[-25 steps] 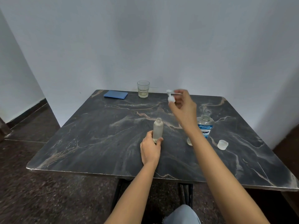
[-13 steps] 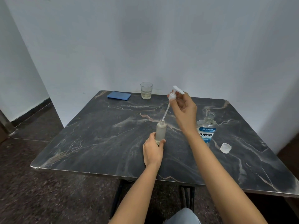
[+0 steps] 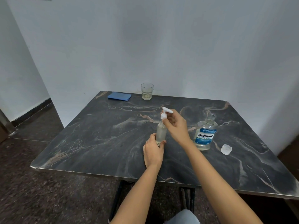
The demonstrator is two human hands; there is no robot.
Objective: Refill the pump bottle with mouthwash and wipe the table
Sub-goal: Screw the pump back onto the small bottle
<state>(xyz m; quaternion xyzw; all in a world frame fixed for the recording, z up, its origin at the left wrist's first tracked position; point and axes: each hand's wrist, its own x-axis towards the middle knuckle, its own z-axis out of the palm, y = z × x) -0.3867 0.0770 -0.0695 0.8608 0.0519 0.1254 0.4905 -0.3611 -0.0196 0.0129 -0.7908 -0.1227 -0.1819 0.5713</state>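
Head view looks down on a dark marble-patterned worktop [image 3: 100,143] set against a pale wall. Near its middle stands a small frosted clear pump bottle [image 3: 161,133], upright, with pale liquid inside. The left hand [image 3: 153,152] grips the bottle's lower part from the near side, its fingers [image 3: 162,142] wrapped around the base where it meets the worktop. The right hand [image 3: 176,126] comes in from the right, its fingers closed on the white plastic pump head [image 3: 165,112], which sits at the bottle's neck with the spout pointing right; whether the collar is fully seated cannot be told. Just right of the right wrist stands a clear mouthwash bottle with a blue label [image 3: 205,132], uncapped, with liquid low in it. Its translucent round cap [image 3: 226,149] lies on the worktop to the right of it, apart from it. At the far edge a clear drinking glass [image 3: 147,91] holds a little pale liquid, and left of it lies a folded blue cloth [image 3: 119,96], flat, well apart from both hands.
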